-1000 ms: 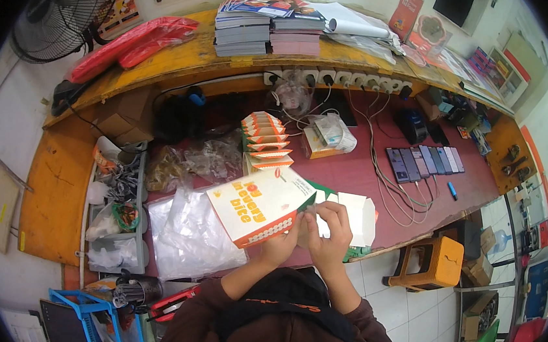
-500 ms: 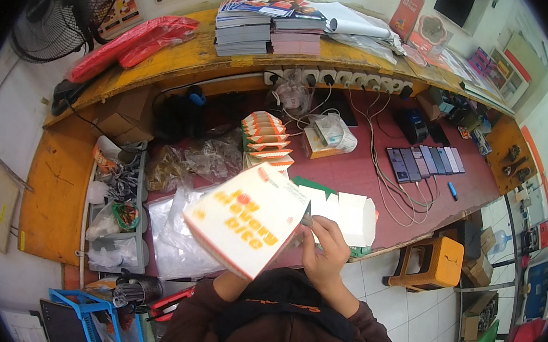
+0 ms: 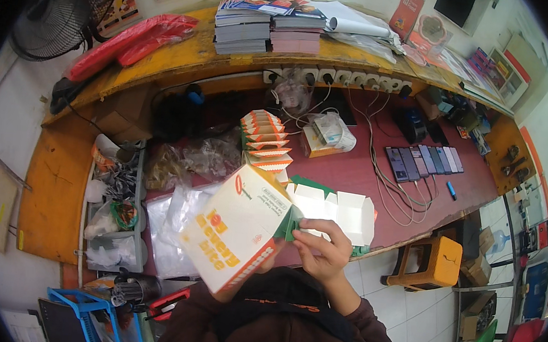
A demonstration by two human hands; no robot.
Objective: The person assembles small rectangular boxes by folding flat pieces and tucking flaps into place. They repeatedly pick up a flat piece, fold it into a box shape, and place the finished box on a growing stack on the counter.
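Over the near edge of the dark-red table (image 3: 326, 173), our right hand (image 3: 324, 250) pinches the green cardboard flap (image 3: 290, 228) of a white-and-orange cardboard box (image 3: 240, 223), our left hand (image 3: 268, 262) half hidden, its grip unclear, and tugging too hard could tear that flap or jolt the open white carton (image 3: 354, 217) beyond.

I count two hands (image 3: 322, 248), one held carton (image 3: 240, 217), one row of folded cartons (image 3: 268, 152), two stacks of booklets (image 3: 242, 33), at least six phones (image 3: 410, 165), one blue marker (image 3: 451, 190), one orange stool (image 3: 447, 259) and one fan (image 3: 46, 17).
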